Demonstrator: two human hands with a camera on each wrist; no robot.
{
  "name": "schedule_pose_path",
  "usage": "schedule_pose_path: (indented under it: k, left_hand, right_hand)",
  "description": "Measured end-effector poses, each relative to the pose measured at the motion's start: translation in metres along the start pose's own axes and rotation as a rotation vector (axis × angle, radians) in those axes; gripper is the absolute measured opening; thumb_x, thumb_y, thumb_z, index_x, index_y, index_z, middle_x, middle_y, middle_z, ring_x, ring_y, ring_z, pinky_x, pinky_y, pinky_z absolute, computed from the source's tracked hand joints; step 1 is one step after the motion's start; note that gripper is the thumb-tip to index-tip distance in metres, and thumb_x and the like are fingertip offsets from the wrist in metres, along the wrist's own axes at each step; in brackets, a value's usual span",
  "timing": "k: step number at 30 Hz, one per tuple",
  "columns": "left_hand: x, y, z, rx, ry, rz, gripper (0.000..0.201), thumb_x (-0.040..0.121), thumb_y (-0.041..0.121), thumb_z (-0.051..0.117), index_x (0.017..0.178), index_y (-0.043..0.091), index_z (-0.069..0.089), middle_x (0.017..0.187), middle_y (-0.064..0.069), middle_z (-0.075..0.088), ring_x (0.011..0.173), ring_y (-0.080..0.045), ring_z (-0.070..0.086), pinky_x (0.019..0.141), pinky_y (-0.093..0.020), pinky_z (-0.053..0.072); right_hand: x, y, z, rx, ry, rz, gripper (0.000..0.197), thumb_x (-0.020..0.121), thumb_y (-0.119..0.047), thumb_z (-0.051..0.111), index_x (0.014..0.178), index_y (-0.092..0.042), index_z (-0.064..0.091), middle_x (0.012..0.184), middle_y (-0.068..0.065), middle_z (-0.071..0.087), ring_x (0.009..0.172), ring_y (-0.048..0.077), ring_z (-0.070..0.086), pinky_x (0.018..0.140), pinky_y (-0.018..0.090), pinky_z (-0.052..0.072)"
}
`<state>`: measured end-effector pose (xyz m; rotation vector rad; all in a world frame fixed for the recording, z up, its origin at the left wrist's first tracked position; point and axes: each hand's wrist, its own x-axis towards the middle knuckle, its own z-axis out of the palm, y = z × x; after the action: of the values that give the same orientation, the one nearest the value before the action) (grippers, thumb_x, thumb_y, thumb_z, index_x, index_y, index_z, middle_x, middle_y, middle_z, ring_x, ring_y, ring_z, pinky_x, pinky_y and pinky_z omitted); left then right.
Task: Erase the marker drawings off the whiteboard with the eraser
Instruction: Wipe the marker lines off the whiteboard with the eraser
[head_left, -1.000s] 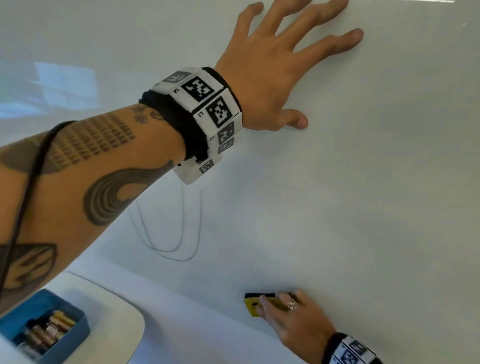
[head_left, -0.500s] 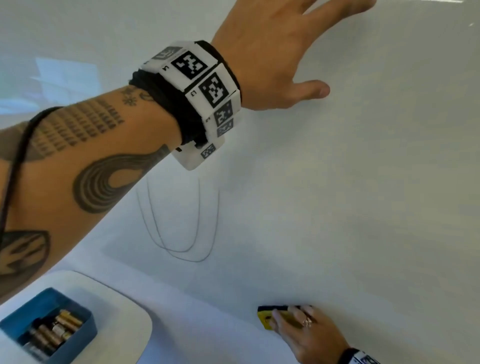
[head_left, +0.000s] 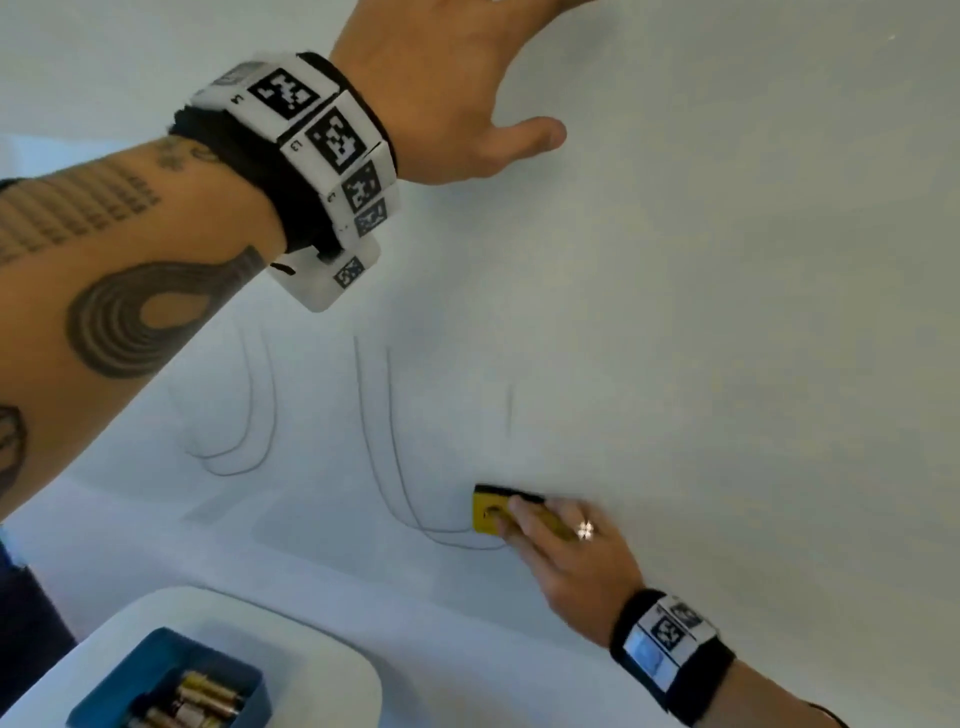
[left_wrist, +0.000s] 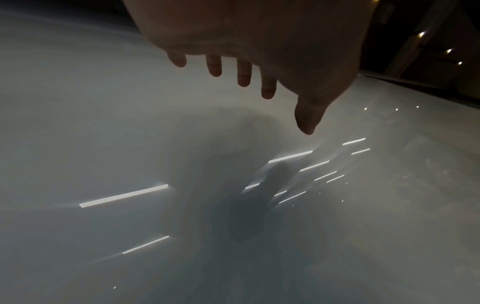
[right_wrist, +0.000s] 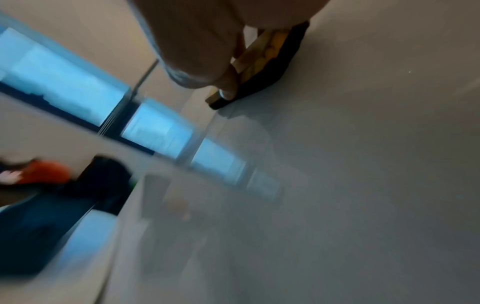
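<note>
The whiteboard (head_left: 727, 338) fills the head view. Thin grey marker lines (head_left: 395, 467) curve down its lower middle, with a second curved pair (head_left: 244, 447) to the left and a short stroke (head_left: 509, 410) to the right. My right hand (head_left: 550, 535) grips the yellow eraser (head_left: 488, 514), its black felt flat on the board, at the right end of the curved lines. The right wrist view shows the eraser (right_wrist: 262, 59) under my fingers (right_wrist: 228, 90), blurred. My left hand (head_left: 441, 78) lies spread on the board higher up, fingers straight (left_wrist: 269, 90).
At the lower left a blue tray (head_left: 119, 691) with several batteries sits on a white rounded table (head_left: 322, 660) in front of the board. The board's right half shows no marks.
My right hand has slid the eraser up the board to the end of the curved lines. The left hand stays spread on the board, and its fingers now run past the top edge.
</note>
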<state>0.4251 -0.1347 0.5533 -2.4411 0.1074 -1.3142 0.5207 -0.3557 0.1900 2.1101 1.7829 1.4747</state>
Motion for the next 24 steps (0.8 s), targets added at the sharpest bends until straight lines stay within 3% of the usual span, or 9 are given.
schedule_pose_path:
  k: [2, 4, 6, 10, 12, 14, 19, 22, 24]
  left_hand:
    - [-0.012, -0.021, 0.001, -0.026, -0.026, -0.021, 0.081, 0.091, 0.075, 0.036, 0.158, 0.031, 0.020, 0.163, 0.003, 0.030, 0.145, -0.027, 0.034, 0.117, -0.047, 0.030]
    - [-0.023, -0.045, 0.001, -0.012, -0.041, -0.036, 0.082, 0.091, 0.076, 0.037, 0.158, 0.031, 0.019, 0.163, 0.001, 0.029, 0.145, -0.031, 0.034, 0.117, -0.051, 0.030]
    - [-0.032, -0.067, 0.003, -0.015, -0.060, -0.053, 0.082, 0.091, 0.076, 0.038, 0.157, 0.032, 0.019, 0.163, -0.001, 0.030, 0.144, -0.033, 0.036, 0.115, -0.055, 0.032]
    - [-0.049, -0.099, 0.007, -0.045, -0.078, -0.036, 0.085, 0.089, 0.074, 0.047, 0.158, 0.035, 0.016, 0.164, 0.001, 0.026, 0.146, -0.030, 0.031, 0.117, -0.051, 0.028]
    - [-0.059, -0.110, 0.009, -0.039, -0.082, -0.041, 0.087, 0.085, 0.072, 0.053, 0.157, 0.037, 0.019, 0.163, -0.003, 0.027, 0.146, -0.032, 0.029, 0.116, -0.052, 0.027]
    - [-0.069, -0.119, 0.013, 0.005, -0.094, -0.059, 0.092, 0.080, 0.074, 0.056, 0.156, 0.039, 0.018, 0.163, -0.008, 0.024, 0.147, -0.036, 0.024, 0.116, -0.057, 0.024]
    - [-0.080, -0.128, 0.028, 0.083, -0.157, -0.059, 0.116, 0.067, 0.070, 0.074, 0.157, 0.043, 0.006, 0.165, -0.010, 0.014, 0.149, -0.042, 0.015, 0.116, -0.065, 0.018]
    - [-0.079, -0.128, 0.033, 0.115, -0.147, -0.067, 0.120, 0.066, 0.067, 0.078, 0.157, 0.042, 0.003, 0.164, -0.011, 0.015, 0.148, -0.043, 0.016, 0.114, -0.067, 0.018]
    - [-0.078, -0.129, 0.034, 0.122, -0.143, -0.064, 0.120, 0.065, 0.068, 0.078, 0.157, 0.043, 0.004, 0.164, -0.010, 0.017, 0.148, -0.043, 0.016, 0.113, -0.068, 0.019]
  right_hand:
    - [-0.038, -0.024, 0.017, 0.022, -0.184, -0.079, 0.042, 0.103, -0.010, 0.033, 0.123, -0.016, 0.070, 0.126, 0.006, 0.067, 0.085, 0.033, 0.067, 0.081, 0.043, 0.040]
    - [-0.032, -0.021, 0.015, 0.017, -0.209, -0.079, 0.041, 0.103, -0.012, 0.034, 0.124, -0.019, 0.069, 0.128, 0.004, 0.066, 0.087, 0.031, 0.068, 0.083, 0.043, 0.038]
    - [0.004, -0.004, 0.000, -0.007, -0.071, -0.032, 0.044, 0.099, -0.010, 0.037, 0.129, -0.022, 0.067, 0.134, 0.003, 0.065, 0.090, 0.033, 0.067, 0.085, 0.043, 0.039]
    - [0.109, 0.041, -0.039, -0.085, 0.323, 0.309, 0.050, 0.086, -0.002, 0.049, 0.124, -0.026, 0.072, 0.134, 0.000, 0.065, 0.095, 0.033, 0.064, 0.086, 0.044, 0.036]
    - [0.124, 0.039, -0.035, -0.076, 0.400, 0.400, 0.052, 0.082, 0.003, 0.055, 0.123, -0.024, 0.073, 0.134, 0.002, 0.064, 0.095, 0.036, 0.063, 0.084, 0.045, 0.037]
    - [0.100, 0.011, -0.012, -0.071, 0.312, 0.326, 0.052, 0.084, 0.002, 0.053, 0.126, -0.023, 0.071, 0.136, 0.003, 0.063, 0.095, 0.036, 0.063, 0.083, 0.044, 0.039]
    - [0.008, -0.061, 0.040, -0.008, -0.188, -0.125, 0.040, 0.101, -0.007, 0.038, 0.122, -0.015, 0.071, 0.128, 0.006, 0.066, 0.087, 0.036, 0.068, 0.089, 0.047, 0.040]
    - [0.050, -0.046, 0.032, -0.020, -0.110, -0.158, 0.040, 0.099, -0.007, 0.041, 0.124, -0.017, 0.071, 0.129, 0.003, 0.067, 0.089, 0.033, 0.064, 0.087, 0.045, 0.042]
    - [0.107, -0.027, 0.013, -0.038, 0.064, -0.030, 0.047, 0.096, -0.006, 0.040, 0.129, -0.021, 0.069, 0.133, 0.001, 0.066, 0.094, 0.033, 0.059, 0.086, 0.045, 0.041]
